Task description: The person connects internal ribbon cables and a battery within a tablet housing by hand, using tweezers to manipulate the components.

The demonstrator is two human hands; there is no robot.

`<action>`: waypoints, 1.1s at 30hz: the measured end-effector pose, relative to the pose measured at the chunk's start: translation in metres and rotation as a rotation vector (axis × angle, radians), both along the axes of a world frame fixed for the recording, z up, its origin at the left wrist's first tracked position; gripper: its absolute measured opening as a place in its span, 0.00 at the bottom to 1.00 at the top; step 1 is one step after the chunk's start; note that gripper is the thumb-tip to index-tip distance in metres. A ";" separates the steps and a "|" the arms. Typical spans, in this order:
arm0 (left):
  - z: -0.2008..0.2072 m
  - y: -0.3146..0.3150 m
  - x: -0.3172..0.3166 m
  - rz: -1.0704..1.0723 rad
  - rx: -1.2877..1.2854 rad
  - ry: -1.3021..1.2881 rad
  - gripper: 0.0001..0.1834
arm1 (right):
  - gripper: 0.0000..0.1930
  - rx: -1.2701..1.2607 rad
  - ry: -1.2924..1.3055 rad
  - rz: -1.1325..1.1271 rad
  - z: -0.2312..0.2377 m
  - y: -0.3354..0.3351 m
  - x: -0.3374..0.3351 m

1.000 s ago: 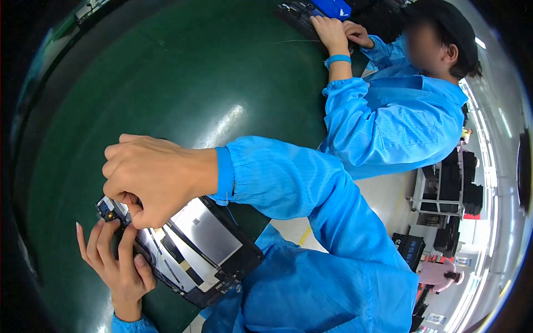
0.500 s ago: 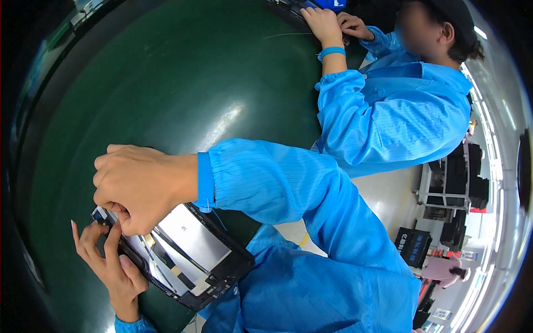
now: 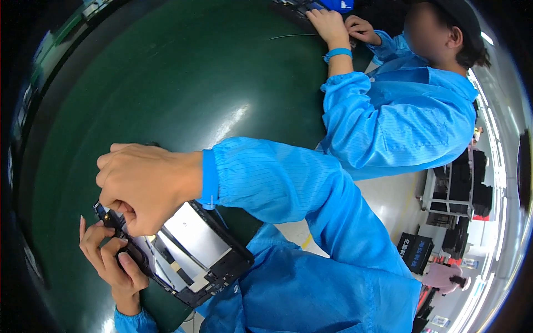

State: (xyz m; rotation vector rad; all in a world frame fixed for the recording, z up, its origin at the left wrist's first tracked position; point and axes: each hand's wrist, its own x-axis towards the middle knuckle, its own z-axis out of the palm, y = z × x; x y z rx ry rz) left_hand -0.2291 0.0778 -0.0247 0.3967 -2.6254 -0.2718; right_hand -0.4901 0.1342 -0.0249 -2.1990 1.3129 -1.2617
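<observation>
An opened tablet (image 3: 203, 244) with a black frame, silver inner panels and dark flat cables is held at a slant at the table's near edge. My left hand (image 3: 114, 261) grips its left edge, fingers curled and thumb against the frame. Over the tablet's far end, my right hand (image 3: 145, 186) is closed with its fingertips turned down. The back of that hand hides its fingertips and whatever they may pinch. A blue band with a thin cord circles my right wrist.
The dark green table (image 3: 166, 72) stretches ahead. At the far right a co-worker in a blue smock (image 3: 400, 116) handles another dark device (image 3: 300, 8), with a thin wire (image 3: 293, 36) beside it. Racks with black items (image 3: 458, 183) stand on the floor to the right.
My left index finger has drawn back from near my right hand and bent down at the tablet's edge. My right hand has shifted slightly right, still closed over the far end.
</observation>
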 end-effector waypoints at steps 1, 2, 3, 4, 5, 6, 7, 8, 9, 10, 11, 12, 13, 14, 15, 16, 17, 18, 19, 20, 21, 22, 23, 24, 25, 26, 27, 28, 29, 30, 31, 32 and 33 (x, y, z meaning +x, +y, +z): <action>0.001 0.002 0.002 -0.017 0.026 0.060 0.08 | 0.06 -0.016 -0.016 0.022 0.002 0.000 0.000; 0.002 0.004 0.008 -0.024 0.051 0.109 0.08 | 0.06 -0.025 -0.043 0.049 0.002 0.001 0.000; 0.004 0.005 0.012 -0.025 0.045 0.122 0.08 | 0.07 -0.022 -0.030 0.051 0.000 0.001 0.001; 0.002 0.004 0.014 -0.039 0.033 0.137 0.09 | 0.08 -0.021 -0.020 0.056 -0.001 0.001 -0.001; 0.000 0.003 0.021 -0.022 0.009 0.148 0.10 | 0.08 -0.025 -0.018 0.077 -0.006 -0.003 0.000; 0.002 0.002 0.020 -0.005 -0.007 0.174 0.10 | 0.09 -0.033 -0.003 0.084 -0.005 -0.002 -0.004; 0.004 0.001 0.020 0.000 0.003 0.177 0.12 | 0.10 -0.020 -0.038 0.086 -0.002 0.002 -0.006; 0.009 0.002 0.020 -0.003 0.024 0.175 0.14 | 0.10 -0.009 -0.069 0.089 0.004 0.006 -0.011; 0.010 0.005 0.022 0.013 0.055 0.151 0.15 | 0.10 0.042 -0.074 0.105 0.005 0.007 -0.010; 0.011 0.005 0.022 0.016 0.071 0.140 0.16 | 0.10 0.095 -0.066 0.107 0.008 0.007 -0.008; 0.013 0.008 0.022 0.029 0.088 0.136 0.16 | 0.10 0.081 -0.090 0.140 0.011 0.007 -0.006; 0.008 0.008 0.026 0.031 0.081 0.166 0.16 | 0.10 0.099 -0.047 0.125 0.012 0.006 -0.004; 0.009 0.009 0.026 0.032 0.069 0.157 0.16 | 0.11 0.122 0.005 0.100 0.012 0.007 -0.005; 0.011 0.010 0.027 0.030 0.059 0.150 0.16 | 0.11 0.121 -0.004 0.119 0.011 0.008 -0.003; 0.012 0.010 0.027 0.039 0.054 0.149 0.16 | 0.11 0.115 0.026 0.107 0.012 0.008 -0.002; 0.013 0.010 0.026 0.031 0.061 0.153 0.16 | 0.11 0.109 0.057 0.094 0.014 0.008 -0.001; 0.013 0.011 0.026 0.023 0.068 0.158 0.16 | 0.12 0.138 0.087 0.098 0.016 0.008 -0.002; 0.012 0.010 0.025 0.026 0.067 0.154 0.16 | 0.12 0.137 0.083 0.102 0.016 0.009 -0.002; 0.010 0.010 0.024 0.028 0.066 0.163 0.16 | 0.12 0.149 0.095 0.107 0.016 0.009 -0.002; 0.008 0.010 0.024 0.030 0.065 0.171 0.16 | 0.12 0.162 0.106 0.112 0.017 0.010 -0.001; 0.007 0.010 0.023 0.025 0.062 0.160 0.16 | 0.12 0.161 0.102 0.117 0.017 0.010 -0.002; 0.007 0.010 0.022 0.028 0.061 0.156 0.16 | 0.12 0.178 0.124 0.115 0.018 0.011 -0.002; 0.007 0.010 0.020 0.033 0.062 0.156 0.17 | 0.11 0.194 0.145 0.113 0.019 0.012 -0.002; 0.007 0.010 0.019 0.036 0.064 0.156 0.17 | 0.11 0.193 0.141 0.115 0.019 0.013 -0.002; 0.007 0.011 0.019 0.039 0.063 0.152 0.17 | 0.11 0.198 0.137 0.126 0.018 0.013 -0.003; 0.006 0.011 0.018 0.038 0.055 0.149 0.17 | 0.11 0.202 0.133 0.137 0.018 0.014 -0.002; 0.006 0.011 0.017 0.034 0.050 0.149 0.17 | 0.11 0.203 0.131 0.136 0.018 0.014 -0.003; 0.005 0.012 0.017 0.033 0.050 0.146 0.17 | 0.11 0.214 0.137 0.141 0.018 0.015 -0.003; 0.005 0.014 0.016 0.039 0.065 0.151 0.17 | 0.11 0.224 0.144 0.147 0.018 0.015 -0.002; 0.005 0.015 0.015 0.045 0.079 0.158 0.18 | 0.11 0.223 0.143 0.146 0.019 0.016 -0.003; 0.005 0.016 0.015 0.045 0.078 0.157 0.18 | 0.11 0.225 0.137 0.154 0.019 0.016 -0.003; 0.005 0.018 0.014 0.052 0.088 0.143 0.18 | 0.11 0.227 0.132 0.162 0.019 0.017 -0.003; 0.005 0.018 0.015 0.060 0.099 0.129 0.18 | 0.11 0.226 0.130 0.163 0.019 0.017 -0.003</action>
